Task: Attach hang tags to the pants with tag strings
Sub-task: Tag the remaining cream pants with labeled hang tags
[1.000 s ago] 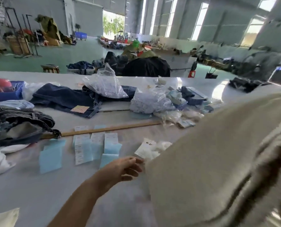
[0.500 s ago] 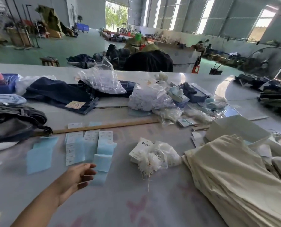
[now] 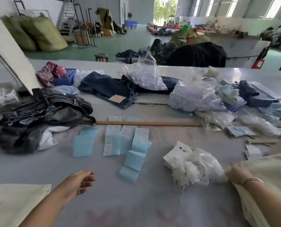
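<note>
Pale grey surface [image 3: 38, 164] with faint pink marks. Light blue hang tags [image 3: 83, 145], white printed tags [image 3: 111, 138]. Cream pants [image 3: 271, 167] at right, cream fabric [image 3: 13, 203] at lower left. Dark blue jeans [image 3: 107, 87] with tan patch. White tag strings [image 3: 185, 172]. Floral magenta cloth [image 3: 46, 74]. Green floor [image 3: 136, 45].

white tag stack [image 3: 177, 154] with two dark handwritten-style characters on top, too blurred to read, sticker sheets' [image 3: 112, 138] print illegible
</note>
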Motion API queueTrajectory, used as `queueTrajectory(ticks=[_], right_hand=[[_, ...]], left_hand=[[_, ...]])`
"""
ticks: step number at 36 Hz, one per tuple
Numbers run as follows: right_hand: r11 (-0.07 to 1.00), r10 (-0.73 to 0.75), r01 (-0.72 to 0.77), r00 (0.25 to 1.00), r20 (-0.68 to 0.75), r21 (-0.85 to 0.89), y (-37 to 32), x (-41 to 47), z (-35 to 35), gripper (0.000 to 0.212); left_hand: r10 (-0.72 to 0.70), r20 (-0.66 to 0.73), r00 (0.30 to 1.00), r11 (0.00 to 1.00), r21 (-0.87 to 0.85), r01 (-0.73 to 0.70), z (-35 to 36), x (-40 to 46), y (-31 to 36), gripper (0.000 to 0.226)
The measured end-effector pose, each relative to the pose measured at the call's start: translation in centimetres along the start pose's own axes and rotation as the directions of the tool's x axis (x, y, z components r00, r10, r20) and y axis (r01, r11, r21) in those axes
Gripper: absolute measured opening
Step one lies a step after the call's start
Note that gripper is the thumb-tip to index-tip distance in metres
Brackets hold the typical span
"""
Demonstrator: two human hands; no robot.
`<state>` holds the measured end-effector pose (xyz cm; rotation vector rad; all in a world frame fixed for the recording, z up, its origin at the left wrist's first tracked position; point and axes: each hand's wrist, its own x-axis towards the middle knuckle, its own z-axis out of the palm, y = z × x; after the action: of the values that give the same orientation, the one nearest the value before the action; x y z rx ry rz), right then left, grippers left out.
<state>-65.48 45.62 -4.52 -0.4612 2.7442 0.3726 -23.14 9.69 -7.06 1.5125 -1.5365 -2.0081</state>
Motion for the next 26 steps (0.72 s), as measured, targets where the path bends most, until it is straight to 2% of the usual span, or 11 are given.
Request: queueTrajectory(ticks=[2,5,7,10,13,15,17,19,23,26], right_hand=[[0.978,-0.196,0.201,0.977,-0.085,0.054,-5.3,-0.4,-1.3,0.053],[0.885,-0.456,0.465,0.879,-0.142,0.034,-14.3,-3.4,-3.4,0.045],[0.796,-0.590,0.604,0.788,-0.173,0.032,-20.6,-6.3,-4.3,0.042],[0.608,-0.771,0.794,0.595,-0.225,0.019,-29.3,-11.7,-4.7,0.039],[0.416,-0.896,0.908,0.418,-0.150,0.049,-36.7,-17.0,-3.6,0.037],[0.341,-0.933,0.937,0.348,-0.095,0.081,-41.1,-19.8,-2.2,0.038],[0.320,-0.943,0.929,0.331,-0.030,0.187,-45.2,-22.4,-0.6,0.040],[0.355,-0.933,0.886,0.355,0.058,0.298,-48.8,-24.5,1.1,0.044],[0.518,-0.854,0.759,0.484,0.190,0.393,-54.2,-26.7,4.6,0.057],[0.590,-0.804,0.713,0.562,0.195,0.380,-56.8,-26.8,6.2,0.058]], left_hand=[[0.045,-0.066,0.997,0.998,0.049,-0.042,-1.3,0.0,0.1,0.016],[0.136,-0.153,0.979,0.975,0.195,-0.105,-3.3,0.1,0.2,0.013],[0.202,-0.193,0.960,0.936,0.328,-0.132,-5.0,0.2,0.2,0.012],[0.271,-0.275,0.922,0.881,0.456,-0.122,-8.1,0.2,-0.3,0.014],[0.289,-0.357,0.888,0.870,0.486,-0.088,-11.7,-0.2,-0.8,0.015],[0.296,-0.409,0.863,0.867,0.494,-0.063,-14.2,-0.6,-1.2,0.017],[0.302,-0.459,0.836,0.868,0.495,-0.042,-16.5,-0.8,-1.5,0.019],[0.300,-0.493,0.817,0.874,0.486,-0.027,-18.7,-0.9,-1.8,0.020],[0.275,-0.510,0.815,0.874,0.486,0.010,-21.7,-0.7,-3.0,0.023],[0.263,-0.493,0.829,0.872,0.489,0.014,-22.9,-0.7,-4.5,0.020]])
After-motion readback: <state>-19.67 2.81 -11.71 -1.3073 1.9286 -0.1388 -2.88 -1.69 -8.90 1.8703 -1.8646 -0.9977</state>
